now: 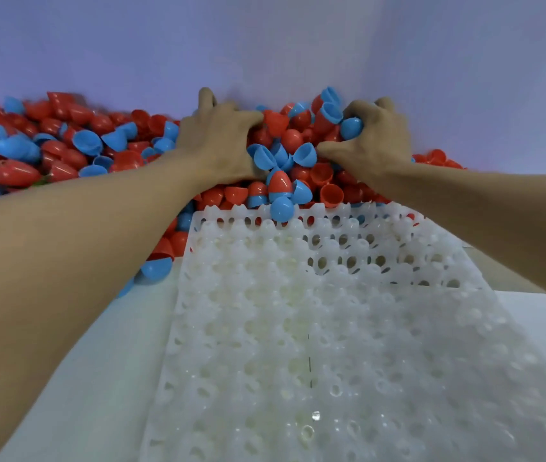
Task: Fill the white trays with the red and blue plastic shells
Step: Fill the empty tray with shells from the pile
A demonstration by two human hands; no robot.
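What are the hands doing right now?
Left hand: fingers curled into the pile of red and blue plastic shells, raking.
Right hand: gripping a blue plastic shell.

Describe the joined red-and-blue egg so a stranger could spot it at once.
Start at the far edge of the white tray, where the shell pile begins. Between the two hands, just above that edge, lies the egg. Unlike the loose halves around it, it is closed: red top, blue base.

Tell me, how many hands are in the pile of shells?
2. The left hand digs into the pile of shells at centre; the right hand grips a blue shell beside it.
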